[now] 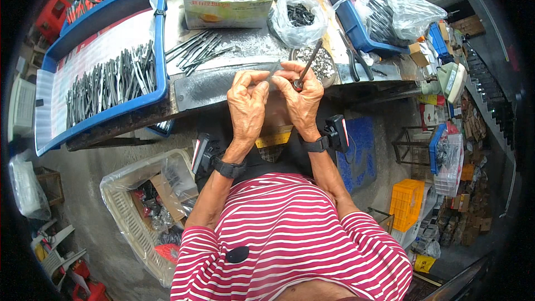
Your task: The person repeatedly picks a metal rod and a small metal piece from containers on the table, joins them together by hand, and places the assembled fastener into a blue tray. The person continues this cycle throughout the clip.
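"What's between your fingers?"

"A small grey piece (274,71), held up just over the front edge of the desk (203,86). It's too small and blurred for me to tell its shape."

"And your grip?"

"My left grip (248,103) pinches the piece between thumb and fingers. My right grip (302,97) is closed around a dark rod (313,58) that slants up past the knuckles; its fingertips come right up to the piece, but I can't tell whether they touch it."

"What's near you?"

"A round dish (325,69) of small bits, just beyond my right grip, and pliers (358,62) to the right of it. Loose dark strips (196,50) lie to the left, beside a blue tray (161,50) of more."

"Farther back?"

"A carton (225,14) full of strips, and a clear bag (283,25) of black parts next to it."
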Available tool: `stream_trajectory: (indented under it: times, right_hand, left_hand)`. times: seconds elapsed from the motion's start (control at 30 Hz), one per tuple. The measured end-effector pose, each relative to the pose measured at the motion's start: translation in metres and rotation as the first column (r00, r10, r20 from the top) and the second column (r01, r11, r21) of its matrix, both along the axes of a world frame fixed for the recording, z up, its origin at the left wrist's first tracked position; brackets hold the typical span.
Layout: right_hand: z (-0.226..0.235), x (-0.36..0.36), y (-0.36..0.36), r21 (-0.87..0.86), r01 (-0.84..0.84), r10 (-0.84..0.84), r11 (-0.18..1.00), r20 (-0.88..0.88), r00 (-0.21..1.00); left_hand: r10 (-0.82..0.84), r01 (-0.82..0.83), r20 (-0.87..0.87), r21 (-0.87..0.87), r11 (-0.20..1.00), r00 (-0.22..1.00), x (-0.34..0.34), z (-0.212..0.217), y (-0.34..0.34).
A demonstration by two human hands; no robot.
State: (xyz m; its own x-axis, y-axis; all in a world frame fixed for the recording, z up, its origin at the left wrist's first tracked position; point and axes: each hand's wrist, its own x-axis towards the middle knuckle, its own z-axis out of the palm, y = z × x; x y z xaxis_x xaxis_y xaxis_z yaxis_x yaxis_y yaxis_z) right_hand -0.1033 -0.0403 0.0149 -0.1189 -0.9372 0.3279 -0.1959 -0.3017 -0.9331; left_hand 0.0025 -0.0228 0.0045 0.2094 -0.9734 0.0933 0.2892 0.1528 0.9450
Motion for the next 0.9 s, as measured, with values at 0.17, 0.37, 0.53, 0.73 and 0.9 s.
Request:
stream_trajectory:
  times: [0.17, 0.37, 0.53, 0.73, 0.9]
  right_hand:
    - [0.004, -0.006, -0.003, 0.122, -0.144, 0.109, 0.982, 0.259, 0.960]
    - [0.008, -0.008, -0.010, 0.183, -0.330, 0.194, 0.926, 0.517, 0.834]
    - [0.004, 0.000, -0.017, 0.197, -0.293, 0.170, 0.936, 0.476, 0.863]
    - [0.006, 0.004, -0.020, 0.204, -0.253, 0.152, 0.946, 0.409, 0.900]
    - [0.010, 0.008, -0.017, 0.212, -0.197, 0.103, 0.957, 0.387, 0.916]
  left_hand:
    - [-0.164, 0.179, -0.227, 0.045, 0.983, 0.960, 0.011, 0.005, 0.000]
    - [-0.199, 0.219, -0.313, 0.031, 0.975, 0.929, 0.016, 0.009, -0.003]
    - [0.131, -0.106, 0.244, -0.112, 0.988, 0.961, 0.008, 0.005, -0.006]
    - [0.234, -0.201, 0.277, -0.143, 0.969, 0.932, 0.003, 0.004, -0.009]
    - [0.362, -0.266, 0.376, -0.284, 0.921, 0.853, 0.000, 0.007, -0.008]
